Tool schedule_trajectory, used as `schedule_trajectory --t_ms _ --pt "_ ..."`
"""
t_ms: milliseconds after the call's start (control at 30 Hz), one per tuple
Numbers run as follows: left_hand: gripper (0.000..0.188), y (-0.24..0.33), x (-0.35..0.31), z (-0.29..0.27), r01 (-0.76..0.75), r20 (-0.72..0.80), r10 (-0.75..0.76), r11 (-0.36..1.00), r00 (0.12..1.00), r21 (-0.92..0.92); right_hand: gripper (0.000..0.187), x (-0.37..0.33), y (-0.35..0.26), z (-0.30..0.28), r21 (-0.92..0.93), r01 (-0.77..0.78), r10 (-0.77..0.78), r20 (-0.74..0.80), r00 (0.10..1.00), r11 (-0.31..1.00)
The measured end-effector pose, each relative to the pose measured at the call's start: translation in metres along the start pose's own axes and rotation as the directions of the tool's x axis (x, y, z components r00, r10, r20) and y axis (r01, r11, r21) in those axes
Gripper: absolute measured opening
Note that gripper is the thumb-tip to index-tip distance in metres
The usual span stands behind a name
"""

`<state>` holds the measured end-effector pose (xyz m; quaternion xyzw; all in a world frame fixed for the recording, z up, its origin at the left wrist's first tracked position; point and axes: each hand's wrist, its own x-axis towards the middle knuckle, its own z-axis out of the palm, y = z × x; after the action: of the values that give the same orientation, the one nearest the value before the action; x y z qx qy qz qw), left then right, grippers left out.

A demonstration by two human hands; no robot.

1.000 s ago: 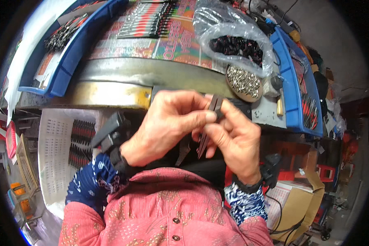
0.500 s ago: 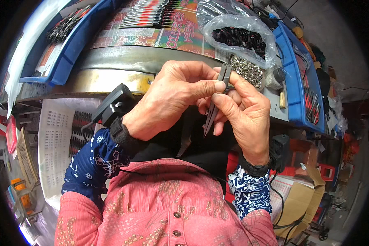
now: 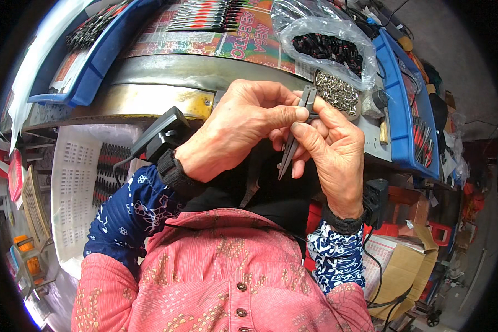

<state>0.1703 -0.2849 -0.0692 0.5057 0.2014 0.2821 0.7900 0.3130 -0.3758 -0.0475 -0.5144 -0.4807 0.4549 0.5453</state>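
My left hand [image 3: 235, 124] and my right hand [image 3: 337, 152] meet over my lap, just in front of the table edge. Between their thumbs and fingers they pinch a slim, dark grey, two-legged tool [image 3: 288, 155] that stands tilted. Its slotted, flat end [image 3: 308, 95] points up and away from me, while the narrow legs run to a point below the fingers. Fingers cover its middle, so whether a small part is held there too cannot be made out. Right behind the hands lies a heap of small silver metal pieces [image 3: 337, 93].
A clear plastic bag [image 3: 365, 72] of black parts lies behind the heap. Rows of red-and-black slim pieces [image 3: 205, 19] rest on the printed table cover. Blue trays [image 3: 88, 77] [image 3: 397, 110] flank the work area; a white basket [image 3: 74, 199] stands low at left.
The view has shifted slightly, so the table things sit a little lower and to the right. Both hands keep their grip on the dark tool with almost no change in pose.
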Motion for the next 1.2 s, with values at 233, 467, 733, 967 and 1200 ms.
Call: schedule_trajectory --t_ms 233,467,733,967,1200 --pt "0.018 0.001 0.003 -0.003 -0.019 0.02 0.019 1.0 1.0 0.006 0.039 0.004 0.002 0.001 -0.023 0.04 -0.041 -0.004 0.999 0.999" --pt "0.02 -0.004 0.007 -0.007 0.003 0.018 -0.002 1.0 1.0 -0.021 0.04 0.007 0.007 0.0 0.043 0.002 -0.002 0.002 1.0 0.999" --pt "0.019 -0.01 0.013 -0.009 0.04 0.031 -0.038 0.996 0.999 -0.078 0.033 0.008 0.008 -0.001 0.096 -0.035 0.036 -0.008 0.999 0.995" --pt "0.019 -0.011 0.016 -0.009 0.049 0.042 -0.046 0.996 0.998 -0.07 0.033 0.009 0.011 -0.003 0.093 -0.03 0.032 -0.021 0.999 0.995" --pt "0.019 -0.012 0.017 -0.008 0.041 0.044 -0.038 0.998 0.998 -0.057 0.034 0.008 0.012 -0.005 0.101 -0.032 0.034 -0.026 0.999 0.994"
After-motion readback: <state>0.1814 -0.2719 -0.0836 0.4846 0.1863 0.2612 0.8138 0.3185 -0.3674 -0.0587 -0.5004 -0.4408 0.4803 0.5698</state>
